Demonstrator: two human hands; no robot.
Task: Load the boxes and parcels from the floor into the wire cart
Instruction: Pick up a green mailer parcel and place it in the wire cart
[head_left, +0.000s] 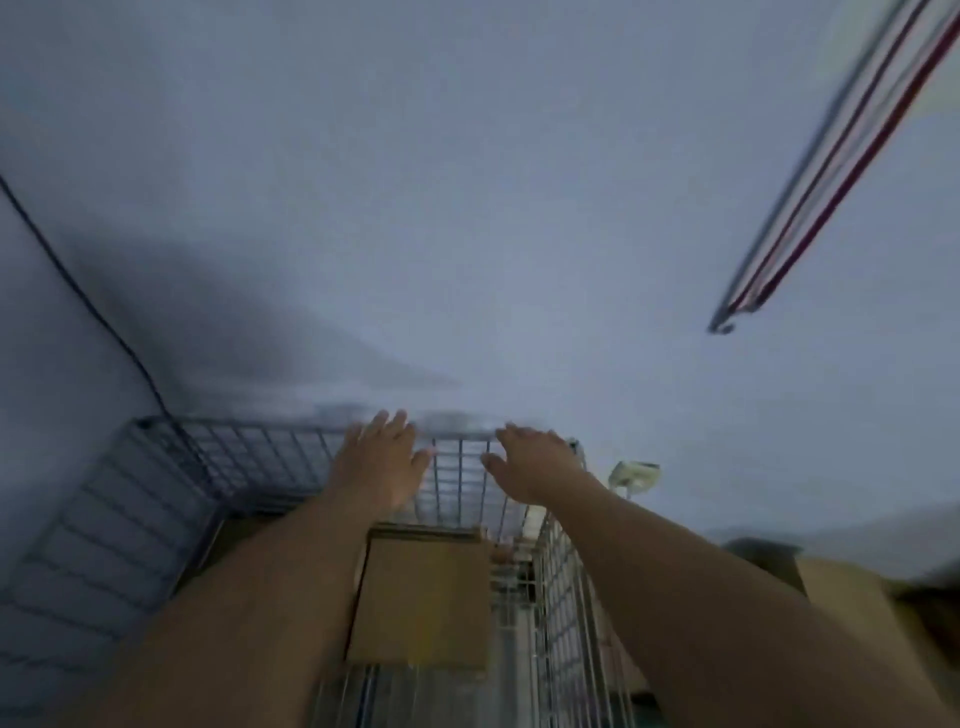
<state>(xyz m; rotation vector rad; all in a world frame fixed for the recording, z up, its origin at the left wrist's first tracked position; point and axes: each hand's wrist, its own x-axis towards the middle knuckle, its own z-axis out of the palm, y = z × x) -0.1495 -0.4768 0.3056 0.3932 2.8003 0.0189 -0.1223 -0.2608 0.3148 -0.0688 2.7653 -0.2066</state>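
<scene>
The wire cart (156, 519) fills the lower left and middle of the blurred view, standing against a pale wall. A flat brown cardboard box (423, 603) lies inside it, between my forearms. My left hand (379, 462) and my right hand (530, 462) reach out over the cart's far rim, fingers spread, holding nothing. Whether the fingertips touch the rim is lost in blur. Another cardboard box (841, 597) sits outside the cart at the lower right, partly cut off.
A dark cable (78, 291) runs down the wall to the cart's far left corner. A striped rail or strip (831, 171) slants across the upper right. A small pale object (636, 475) sits just beyond the cart's right corner.
</scene>
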